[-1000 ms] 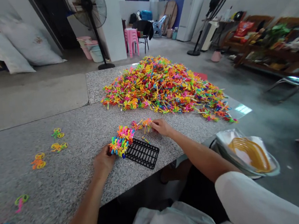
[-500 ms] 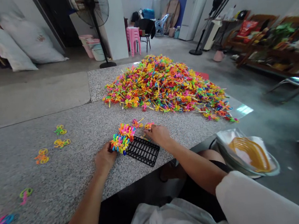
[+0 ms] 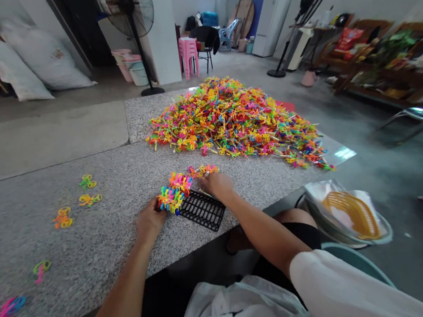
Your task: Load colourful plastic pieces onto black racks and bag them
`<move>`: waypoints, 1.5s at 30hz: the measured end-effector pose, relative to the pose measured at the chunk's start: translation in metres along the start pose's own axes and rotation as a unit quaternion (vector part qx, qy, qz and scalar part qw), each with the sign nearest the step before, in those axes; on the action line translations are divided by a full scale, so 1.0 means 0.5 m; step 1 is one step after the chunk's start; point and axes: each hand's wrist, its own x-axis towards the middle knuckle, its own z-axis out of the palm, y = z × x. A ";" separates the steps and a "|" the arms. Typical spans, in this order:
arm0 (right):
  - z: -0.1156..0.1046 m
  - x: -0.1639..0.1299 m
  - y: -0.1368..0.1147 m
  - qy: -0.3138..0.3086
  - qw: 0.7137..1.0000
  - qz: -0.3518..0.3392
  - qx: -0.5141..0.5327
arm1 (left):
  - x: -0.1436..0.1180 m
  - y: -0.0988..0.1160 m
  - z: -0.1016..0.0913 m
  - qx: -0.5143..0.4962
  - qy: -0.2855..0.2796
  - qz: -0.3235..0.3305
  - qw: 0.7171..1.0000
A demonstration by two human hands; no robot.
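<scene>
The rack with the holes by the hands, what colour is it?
Black rack, seen in the head view.

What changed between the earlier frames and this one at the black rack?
The right hand drew back from the loose pieces beyond the black rack and now rests at the rack's far edge; what it holds is hidden. The left hand stayed at the rack's left end beside the inserted colourful pieces. The big pile is unchanged.

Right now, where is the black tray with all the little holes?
In the head view, the black tray lies near the table's front edge, between the left hand and right hand, partly filled with colourful pieces.
</scene>
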 end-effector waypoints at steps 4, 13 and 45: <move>-0.009 0.016 0.019 0.001 0.998 0.043 -0.055 | 0.001 -0.001 0.000 0.014 -0.008 -0.007 1.000; 0.016 -0.044 0.046 0.099 0.966 -0.029 0.238 | -0.001 0.009 0.002 0.019 -0.003 -0.009 1.000; 0.122 -0.181 -0.102 -0.004 0.995 -0.096 0.012 | -0.015 0.020 0.008 -0.040 0.014 0.018 0.999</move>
